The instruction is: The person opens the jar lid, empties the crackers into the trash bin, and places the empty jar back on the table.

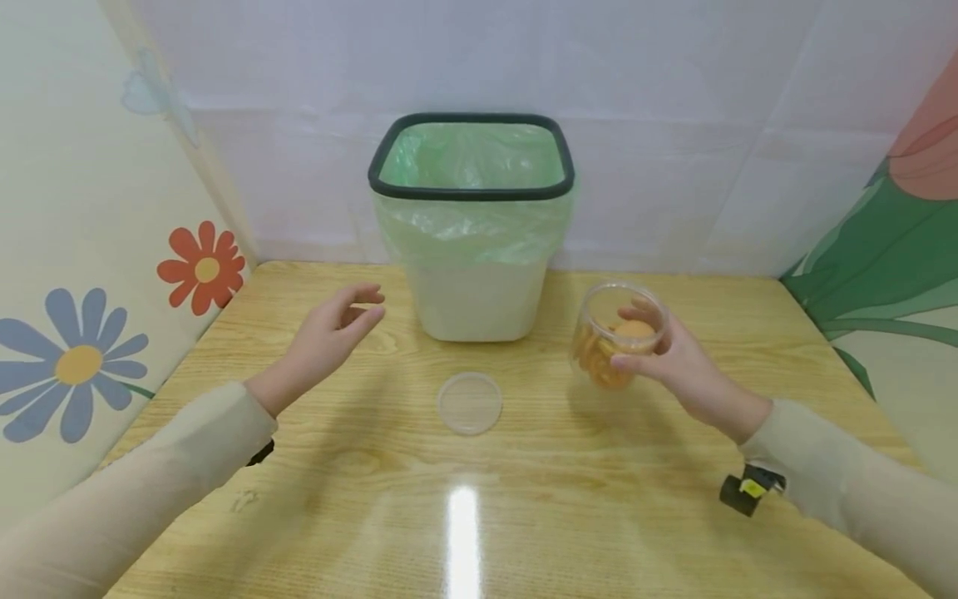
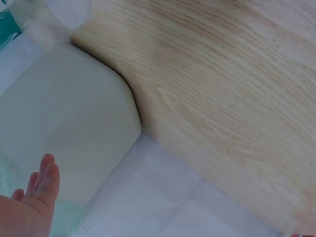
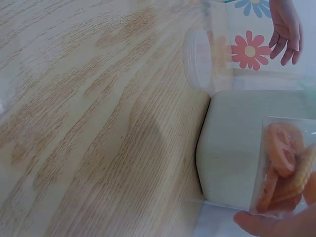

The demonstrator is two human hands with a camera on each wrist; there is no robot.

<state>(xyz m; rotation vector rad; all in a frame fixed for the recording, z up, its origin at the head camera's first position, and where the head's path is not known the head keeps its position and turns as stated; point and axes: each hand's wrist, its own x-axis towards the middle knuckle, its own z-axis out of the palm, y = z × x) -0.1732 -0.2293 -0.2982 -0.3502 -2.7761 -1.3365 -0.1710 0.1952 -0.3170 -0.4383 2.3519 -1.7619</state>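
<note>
My right hand point(image 1: 692, 370) grips a clear open-topped jar point(image 1: 587, 333) above the right part of the table, thumb on the near side and fingers round the back. Inside lie orange-brown snack pieces point(image 3: 280, 153), some ring-shaped and one ridged. Left of the bin, my left hand point(image 1: 322, 337) hovers with nothing in it, its fingers loosely bent; the left wrist view shows these fingers point(image 2: 47, 185) in front of the bin's wall. A round clear lid point(image 1: 470, 404) lies flat on the table between the hands.
A pale waste bin point(image 1: 479, 299) with a dark rim point(image 1: 471, 195) and a green plastic liner point(image 1: 479, 229) stands at the table's back edge. The wooden table point(image 1: 524, 499) meets a white cloth point(image 1: 659, 191) behind. Flower-printed panels point(image 1: 75, 249) flank both sides.
</note>
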